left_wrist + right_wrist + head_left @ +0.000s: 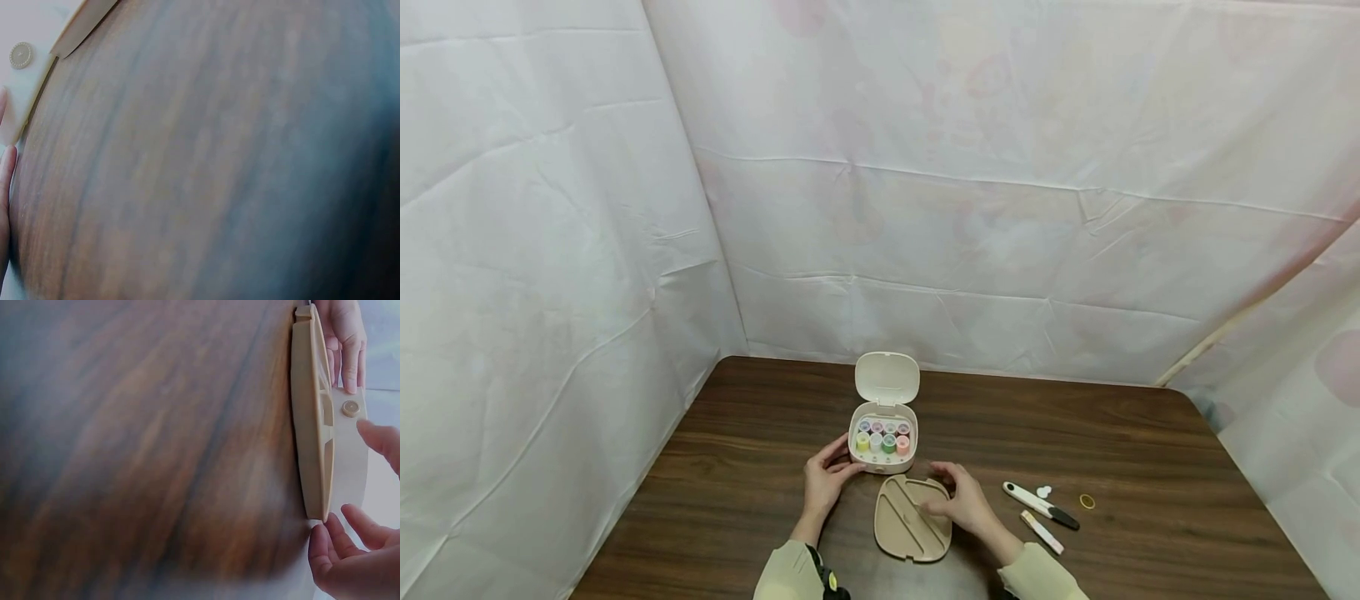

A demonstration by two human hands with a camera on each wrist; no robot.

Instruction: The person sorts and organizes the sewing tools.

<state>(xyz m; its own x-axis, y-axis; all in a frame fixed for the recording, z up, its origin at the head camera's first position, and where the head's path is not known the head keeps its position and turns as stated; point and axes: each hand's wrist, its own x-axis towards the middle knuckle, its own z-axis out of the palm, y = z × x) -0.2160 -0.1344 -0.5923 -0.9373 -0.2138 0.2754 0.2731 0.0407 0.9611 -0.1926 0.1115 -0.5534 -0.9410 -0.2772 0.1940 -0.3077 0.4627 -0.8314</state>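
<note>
A cream sewing box (883,468) stands on the table with its lid (887,377) raised, and several thread spools (889,443) in different colours sit inside in two rows. My left hand (825,481) touches the box's front left corner, fingers along the side and thumb towards the front. In front of the box lies a tan divided tray (895,529) with long slots. My right hand (964,502) is over the tray's right side, thumb and fingers spread apart. In the right wrist view, its fingertips are right at the end of the tray (306,425).
Right of the tray, a white-and-black slim tool (1037,503), a short white stick with a yellow end (1042,532), small white pieces (1043,492) and a yellow ring (1087,502) lie on the dark wooden table (760,467). White cloth (925,208) hangs behind it.
</note>
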